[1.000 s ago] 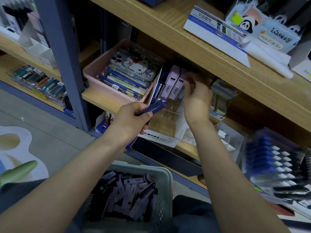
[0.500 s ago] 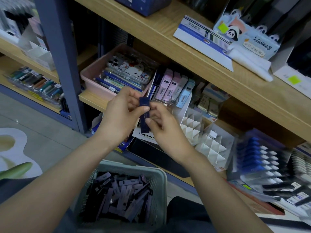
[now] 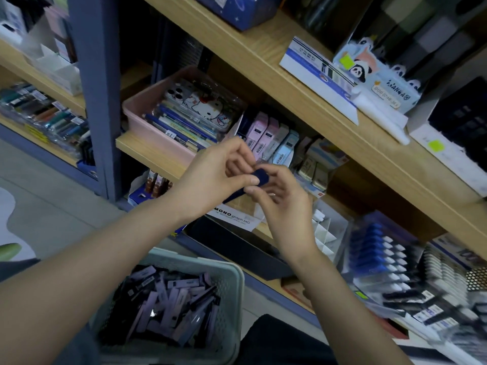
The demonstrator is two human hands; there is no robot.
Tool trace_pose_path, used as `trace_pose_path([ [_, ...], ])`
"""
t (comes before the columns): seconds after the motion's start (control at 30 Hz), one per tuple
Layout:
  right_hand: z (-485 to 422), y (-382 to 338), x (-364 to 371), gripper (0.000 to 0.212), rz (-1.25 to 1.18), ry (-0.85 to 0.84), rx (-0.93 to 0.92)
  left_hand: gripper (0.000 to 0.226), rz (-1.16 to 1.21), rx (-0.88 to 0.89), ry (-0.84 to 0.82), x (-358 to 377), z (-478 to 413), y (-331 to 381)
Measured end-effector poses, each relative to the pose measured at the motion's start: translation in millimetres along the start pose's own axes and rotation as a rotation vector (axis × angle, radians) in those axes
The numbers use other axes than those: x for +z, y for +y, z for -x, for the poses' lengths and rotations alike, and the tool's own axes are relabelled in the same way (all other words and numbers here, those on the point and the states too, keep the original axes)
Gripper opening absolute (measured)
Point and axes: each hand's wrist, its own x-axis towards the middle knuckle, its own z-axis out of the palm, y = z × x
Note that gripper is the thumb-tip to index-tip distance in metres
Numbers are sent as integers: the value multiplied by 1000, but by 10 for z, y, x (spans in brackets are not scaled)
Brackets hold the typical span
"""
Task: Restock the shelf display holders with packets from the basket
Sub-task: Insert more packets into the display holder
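Observation:
A dark blue packet [image 3: 259,179] is held between both hands in front of the middle shelf. My left hand [image 3: 213,177] pinches its upper end with thumb and fingers. My right hand [image 3: 282,198] grips it from the right with thumb and fingertips. Behind them stands the MONO display holder [image 3: 237,218], with pink and light blue packets [image 3: 268,135] upright in its slots. A pale green basket [image 3: 232,275] at the bottom holds several dark and lilac packets [image 3: 168,299].
A pink tray [image 3: 137,111] of pens and a cartoon-cat case sits left of the holder. An empty white divided holder [image 3: 326,233] stands to the right, then blue and white pens [image 3: 374,248]. A blue upright post [image 3: 97,88] splits the shelving.
My right hand left the holder and came back to the packet. Both hands now hold it, and it has tipped from upright to slanted. The view has shifted slightly.

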Motion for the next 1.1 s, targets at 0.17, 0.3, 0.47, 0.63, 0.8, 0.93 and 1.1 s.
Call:
trace_pose_path([
  [0.17, -152, 8, -85, 22, 95, 200, 12, 16, -507, 263, -33, -81, -122, -172],
  [0.3, -405, 9, -71, 17, 161, 372, 80, 42, -910, 314, -196, -183, -259, -481],
  [0.47, -712, 132, 64, 21, 301, 468, 95, 44, -1053, 456, -243, -262, -374, -701],
  [0.63, -864, 141, 279, 34, 371, 521, -27, 38, -999, 577, -144, -324, -407, -828],
  [0.8, -988, 107, 333, 22, 529, 489, -66, 37, -999, 610, -93, -366, -406, -862],
  [0.93, -1038, -34, 308, 27, 610, 402, 9, 35, -995, 606, -87, -357, -401, -869],
  [1.1, -1072, -31, 370, 29, 546, 245, 45, 34, -1006, 626, -60, -345, -408, -872],
])
